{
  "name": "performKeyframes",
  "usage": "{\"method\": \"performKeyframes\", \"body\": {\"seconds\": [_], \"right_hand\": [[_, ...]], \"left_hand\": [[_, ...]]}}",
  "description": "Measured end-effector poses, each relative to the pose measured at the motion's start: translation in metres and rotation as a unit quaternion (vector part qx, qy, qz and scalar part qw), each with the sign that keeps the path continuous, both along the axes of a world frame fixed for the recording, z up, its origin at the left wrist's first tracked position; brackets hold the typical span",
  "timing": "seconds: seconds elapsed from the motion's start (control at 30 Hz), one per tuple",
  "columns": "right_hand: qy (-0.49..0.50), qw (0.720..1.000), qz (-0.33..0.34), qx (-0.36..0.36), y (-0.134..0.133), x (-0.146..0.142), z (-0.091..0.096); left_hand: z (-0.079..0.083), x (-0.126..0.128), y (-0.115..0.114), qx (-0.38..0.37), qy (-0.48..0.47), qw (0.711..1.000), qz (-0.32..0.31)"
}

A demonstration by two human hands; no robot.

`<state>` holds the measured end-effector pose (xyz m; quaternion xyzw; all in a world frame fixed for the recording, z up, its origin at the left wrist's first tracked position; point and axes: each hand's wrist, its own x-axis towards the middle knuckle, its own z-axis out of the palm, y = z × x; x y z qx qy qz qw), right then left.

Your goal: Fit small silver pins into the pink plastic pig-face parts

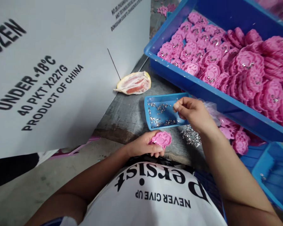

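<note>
Holds a pink paw-shaped piece [160, 139] in the left hand [142, 146], fingers wrapped under it and thumb on its rim, low at the near edge of the table [129, 113], just ahead of the shirt [155, 194]. Hovers the right hand [194, 114], well apart from the left, over the near corner of a small blue tray [155, 121] scattered with tiny metal bits, thumb and forefinger pinched together; too small to tell whether on one of the bits.

Looks light and stiff, this pink paw-shaped piece: moulded plastic, probably smooth on the face and not fragile. Best taken by the scalloped rim, between thumb and fingers, with the face left clear. Unlikely to slip there, thanks to the lobes.

Shows also a loose heap of metal bits [191, 136] on the table just right of the held piece, a big blue crate [202, 89] full of similar pink pieces beyond, a white cardboard box [49, 78] at left, and a fruit peel [133, 83] beside it.
</note>
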<state>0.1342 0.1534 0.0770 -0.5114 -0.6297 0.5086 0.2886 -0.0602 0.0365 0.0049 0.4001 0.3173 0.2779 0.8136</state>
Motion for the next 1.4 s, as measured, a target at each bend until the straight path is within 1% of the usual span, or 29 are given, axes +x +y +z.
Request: {"method": "performKeyframes", "body": {"seconds": [0.1, 0.17, 0.27, 0.33, 0.37, 0.43, 0.53, 0.6, 0.67, 0.77, 0.9, 1.0, 1.17, 1.27, 1.4], "right_hand": [[0.009, 1.000, -0.008, 0.013, -0.028, 0.012, 0.006], [0.010, 1.000, -0.012, 0.025, -0.048, 0.020, 0.005], [0.021, 0.997, -0.036, 0.062, -0.076, 0.029, -0.002], [0.032, 0.994, -0.065, 0.081, -0.091, 0.033, -0.011], [0.037, 0.992, -0.081, 0.086, -0.096, 0.035, -0.015], [0.036, 0.988, -0.110, 0.100, -0.105, 0.037, -0.023], [-0.002, 0.978, -0.142, 0.153, -0.114, 0.039, -0.029], [-0.033, 0.971, -0.145, 0.189, -0.119, 0.040, -0.031], [-0.047, 0.967, -0.142, 0.205, -0.122, 0.041, -0.032], [-0.036, 0.969, -0.149, 0.194, -0.126, 0.044, -0.036], [-0.026, 0.969, -0.163, 0.181, -0.129, 0.048, -0.041], [-0.033, 0.969, -0.160, 0.183, -0.129, 0.049, -0.040], [-0.045, 0.967, -0.169, 0.183, -0.129, 0.050, -0.034], [-0.068, 0.969, -0.140, 0.193, -0.129, 0.050, -0.032], [-0.093, 0.969, -0.122, 0.194, -0.128, 0.050, -0.035]], "left_hand": [[0.010, 0.011, -0.004, -0.006, 0.011, 0.998, 0.063], [0.019, 0.022, -0.005, 0.003, 0.003, 0.994, 0.105], [0.031, 0.039, -0.003, 0.037, 0.008, 0.984, 0.175], [0.034, 0.051, -0.001, 0.045, 0.013, 0.975, 0.218], [0.034, 0.056, -0.001, 0.041, 0.010, 0.973, 0.227], [0.032, 0.066, 0.000, 0.033, -0.003, 0.973, 0.227], [0.028, 0.078, -0.001, 0.036, 0.004, 0.973, 0.230], [0.027, 0.084, -0.001, 0.043, 0.025, 0.969, 0.243], [0.027, 0.087, -0.001, 0.045, 0.052, 0.966, 0.250], [0.027, 0.091, 0.000, 0.049, 0.080, 0.964, 0.250], [0.027, 0.093, -0.001, 0.045, 0.074, 0.965, 0.246], [0.025, 0.094, -0.002, 0.032, 0.039, 0.971, 0.232], [0.024, 0.098, 0.001, -0.050, -0.067, 0.975, 0.206], [0.024, 0.100, 0.003, -0.070, -0.072, 0.977, 0.188], [0.026, 0.101, 0.003, -0.067, -0.069, 0.979, 0.179]]}}
